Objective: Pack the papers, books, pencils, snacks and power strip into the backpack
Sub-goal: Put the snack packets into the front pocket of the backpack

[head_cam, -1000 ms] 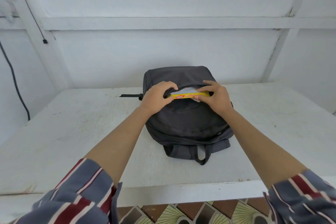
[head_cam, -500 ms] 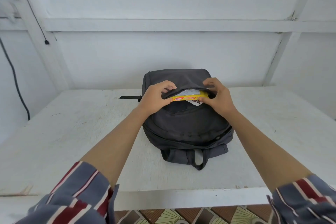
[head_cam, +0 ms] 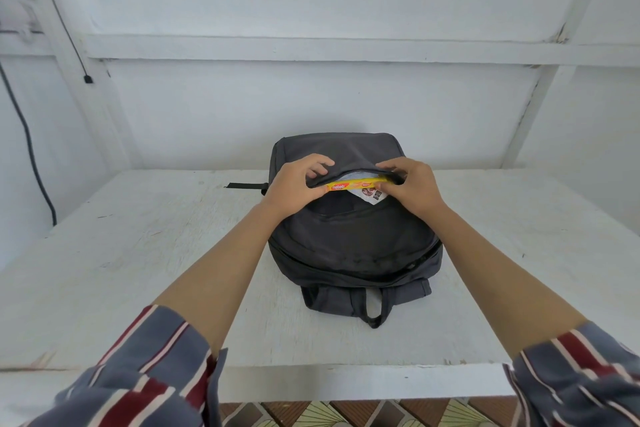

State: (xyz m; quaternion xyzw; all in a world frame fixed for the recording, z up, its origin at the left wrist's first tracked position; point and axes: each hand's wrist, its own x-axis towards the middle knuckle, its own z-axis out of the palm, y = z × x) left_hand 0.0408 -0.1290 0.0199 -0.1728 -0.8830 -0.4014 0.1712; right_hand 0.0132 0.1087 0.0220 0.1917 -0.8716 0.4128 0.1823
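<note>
Crosswise in the mouth of the front pocket lies the yellow snack pack [head_cam: 349, 184], its long axis running left to right between the two hands, roughly level with the zip line and about half sunk below the dark lip. The backpack [head_cam: 353, 246] lies flat on the white table [head_cam: 138, 253], its carry loop toward the person and the pocket opening on the far half. The left hand [head_cam: 296, 185] curls its fingers over the upper lip at the left end of the opening and holds it up. The right hand [head_cam: 415, 189] is the one at the pack itself: it appears to pinch the pack's right end, thumb below and fingers curled over the lip above. Just under the pack, a white printed packet [head_cam: 372, 194] pokes one corner out of the same pocket. The pack probably needs pushing away from the person, deeper under the raised lip. The main compartment's zip looks drawn shut, so its contents cannot be seen
</note>
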